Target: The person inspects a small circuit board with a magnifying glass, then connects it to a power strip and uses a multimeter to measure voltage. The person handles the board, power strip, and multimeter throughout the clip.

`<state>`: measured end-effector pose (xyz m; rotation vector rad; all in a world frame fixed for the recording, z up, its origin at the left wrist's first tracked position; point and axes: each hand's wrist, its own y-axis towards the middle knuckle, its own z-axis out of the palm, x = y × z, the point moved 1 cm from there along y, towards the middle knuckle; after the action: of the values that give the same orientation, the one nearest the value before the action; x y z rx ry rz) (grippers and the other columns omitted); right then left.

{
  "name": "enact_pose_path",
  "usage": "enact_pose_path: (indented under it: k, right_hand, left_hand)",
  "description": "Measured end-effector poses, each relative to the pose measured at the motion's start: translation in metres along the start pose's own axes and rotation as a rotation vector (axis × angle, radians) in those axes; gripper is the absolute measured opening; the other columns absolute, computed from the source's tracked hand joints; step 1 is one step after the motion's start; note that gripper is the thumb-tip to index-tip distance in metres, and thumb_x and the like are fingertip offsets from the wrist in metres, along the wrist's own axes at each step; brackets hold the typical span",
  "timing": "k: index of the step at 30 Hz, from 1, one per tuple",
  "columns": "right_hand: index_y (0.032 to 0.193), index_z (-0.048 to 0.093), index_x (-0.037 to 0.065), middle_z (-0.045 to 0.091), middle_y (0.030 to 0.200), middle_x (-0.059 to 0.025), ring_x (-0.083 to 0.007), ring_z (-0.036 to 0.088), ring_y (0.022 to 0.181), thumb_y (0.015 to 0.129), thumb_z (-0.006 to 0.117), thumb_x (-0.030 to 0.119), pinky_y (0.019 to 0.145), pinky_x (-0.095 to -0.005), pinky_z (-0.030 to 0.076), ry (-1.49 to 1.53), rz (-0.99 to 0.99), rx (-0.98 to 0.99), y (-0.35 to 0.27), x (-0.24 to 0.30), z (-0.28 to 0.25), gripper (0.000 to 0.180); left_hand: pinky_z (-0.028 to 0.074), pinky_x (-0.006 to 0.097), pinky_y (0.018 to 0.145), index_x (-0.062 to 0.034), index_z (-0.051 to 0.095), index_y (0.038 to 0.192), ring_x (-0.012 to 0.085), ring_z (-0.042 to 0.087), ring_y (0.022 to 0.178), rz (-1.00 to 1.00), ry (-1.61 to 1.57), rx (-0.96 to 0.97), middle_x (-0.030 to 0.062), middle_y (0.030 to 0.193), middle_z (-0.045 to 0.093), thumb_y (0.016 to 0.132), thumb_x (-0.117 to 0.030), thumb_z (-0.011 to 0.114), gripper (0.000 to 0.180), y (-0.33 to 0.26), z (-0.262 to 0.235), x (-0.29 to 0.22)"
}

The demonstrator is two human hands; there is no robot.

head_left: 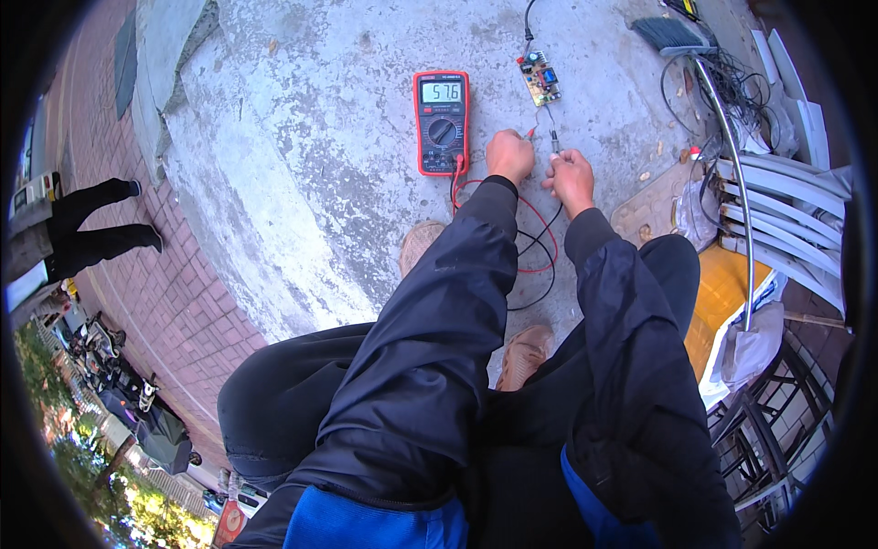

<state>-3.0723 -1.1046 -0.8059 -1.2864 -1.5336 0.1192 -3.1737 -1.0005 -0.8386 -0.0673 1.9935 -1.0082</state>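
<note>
the small circuit board (541,82) lies on the concrete (320,101) right of the red meter (443,123), probably light, stiff and fragile, so best held by its edges, while the left hand (510,156) grips a red probe (531,134) and the right hand (572,181) pinches a dark probe (554,141).
</note>
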Motion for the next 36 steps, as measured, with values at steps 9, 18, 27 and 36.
enact_pose_path:
  k: [9, 18, 27, 36]
  right_hand:
    - [0.103, 0.059, 0.003, 0.068, 0.080, -0.0094, -0.0200, 0.068, 0.058, 0.097, 0.064, 0.020, 0.044, -0.0330, 0.046, -0.006, -0.011, -0.013, 0.0046, -0.0056, -0.0001, 0.018]
    - [0.102, 0.059, 0.004, 0.068, 0.082, -0.0104, -0.0197, 0.068, 0.058, 0.097, 0.064, 0.020, 0.045, -0.0334, 0.047, 0.008, 0.006, -0.013, 0.0013, -0.0020, 0.0002, 0.017]
    - [0.099, 0.060, 0.001, 0.066, 0.079, -0.0110, -0.0193, 0.065, 0.057, 0.096, 0.065, 0.016, 0.051, -0.0342, 0.053, 0.031, -0.014, -0.038, 0.0000, -0.0004, 0.0016, 0.016]
    - [0.098, 0.060, 0.001, 0.066, 0.079, -0.0105, -0.0185, 0.065, 0.059, 0.096, 0.065, 0.014, 0.053, -0.0347, 0.055, 0.023, -0.014, -0.045, -0.0006, -0.0003, 0.0012, 0.015]
  left_hand:
    - [0.053, 0.048, 0.093, 0.0025, 0.075, 0.098, 0.0451, 0.068, 0.104, 0.003, -0.020, -0.005, 0.0307, 0.103, 0.071, 0.080, -0.016, 0.061, 0.030, 0.0025, 0.0024, 0.0028]
    - [0.053, 0.048, 0.093, 0.0021, 0.075, 0.099, 0.0450, 0.068, 0.104, 0.001, -0.006, 0.002, 0.0303, 0.103, 0.071, 0.080, -0.017, 0.061, 0.030, 0.0054, 0.0033, 0.0052]
    - [0.053, 0.047, 0.093, 0.0027, 0.075, 0.099, 0.0445, 0.068, 0.104, 0.009, -0.016, 0.004, 0.0305, 0.103, 0.071, 0.080, -0.016, 0.060, 0.030, 0.0054, 0.0036, 0.0058]
    - [0.053, 0.047, 0.094, 0.0020, 0.075, 0.099, 0.0448, 0.068, 0.105, -0.025, -0.018, -0.002, 0.0306, 0.104, 0.071, 0.081, -0.015, 0.060, 0.030, 0.0037, 0.0039, 0.0034]
